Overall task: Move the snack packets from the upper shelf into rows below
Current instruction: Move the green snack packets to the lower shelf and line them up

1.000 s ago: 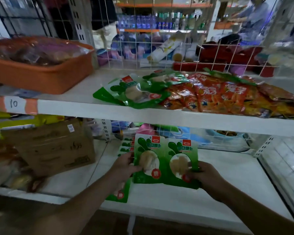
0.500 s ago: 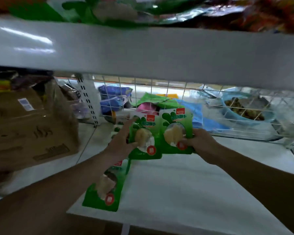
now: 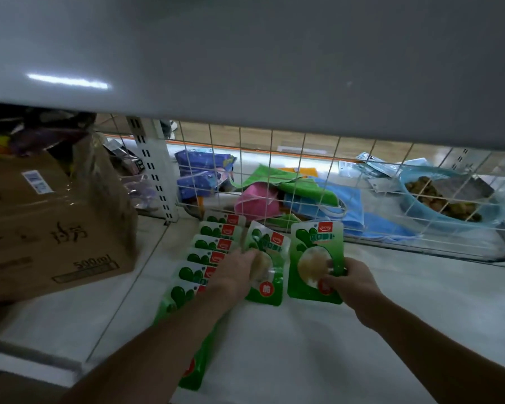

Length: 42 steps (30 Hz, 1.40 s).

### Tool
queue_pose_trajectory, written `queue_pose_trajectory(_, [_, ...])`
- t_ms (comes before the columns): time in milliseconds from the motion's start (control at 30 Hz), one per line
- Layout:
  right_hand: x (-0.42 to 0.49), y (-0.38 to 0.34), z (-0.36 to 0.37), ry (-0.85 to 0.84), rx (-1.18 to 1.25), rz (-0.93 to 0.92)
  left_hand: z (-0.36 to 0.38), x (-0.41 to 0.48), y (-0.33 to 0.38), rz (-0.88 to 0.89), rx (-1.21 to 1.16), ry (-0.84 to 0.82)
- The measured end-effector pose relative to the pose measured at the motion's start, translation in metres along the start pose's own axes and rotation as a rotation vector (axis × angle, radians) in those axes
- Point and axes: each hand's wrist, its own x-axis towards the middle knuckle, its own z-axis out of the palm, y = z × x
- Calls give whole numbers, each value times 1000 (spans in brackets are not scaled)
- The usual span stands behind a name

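Left hand (image 3: 236, 275) presses one green packet (image 3: 265, 266); right hand (image 3: 351, 284) pinches another packet (image 3: 315, 265) at 3 o'clock, both on the lower shelf (image 3: 420, 310). Risk: sliding them could disturb the overlapped row (image 3: 209, 252) at 9 o'clock.

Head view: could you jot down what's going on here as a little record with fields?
place: lower shelf
left hand: on a green packet
right hand: holds another packet
row: overlapping green packets, left of the hands
left side: cardboard box
behind: wire grid, goods beyond it
above: upper shelf edge
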Motion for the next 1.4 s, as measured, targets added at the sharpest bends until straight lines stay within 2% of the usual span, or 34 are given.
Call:
queue_pose_trajectory(133, [5, 1, -1, -7, 3, -5, 9, 2, 9, 10, 457, 74])
queue_pose_trajectory(200, [7, 4, -2, -11, 5, 3, 14, 1, 11, 58, 536, 121])
queue_pose_trajectory(267, [8, 7, -4, -11, 0, 13, 20, 0, 9, 168, 500, 143])
queue_pose_trajectory(367, [9, 12, -8, -9, -10, 20, 27, -4, 11, 276, 421, 45])
queue_pose_trajectory(500, [11, 12, -11, -2, 0, 19, 26, -3, 11, 239, 345, -71])
queue_pose_trajectory(733, [14, 15, -13, 5, 7, 14, 34, 12, 11, 143, 295, -116])
queue_pose_trajectory(867, [14, 15, -14, 5, 22, 5, 39, 15, 13, 108, 283, -109])
queue_pose_trajectory(1133, [12, 16, -10, 31, 110, -33, 38, 18, 9, 146, 265, -122])
queue_pose_trajectory(1400, [8, 13, 8, -25, 166, -61, 34, 15, 9, 150, 178, -71])
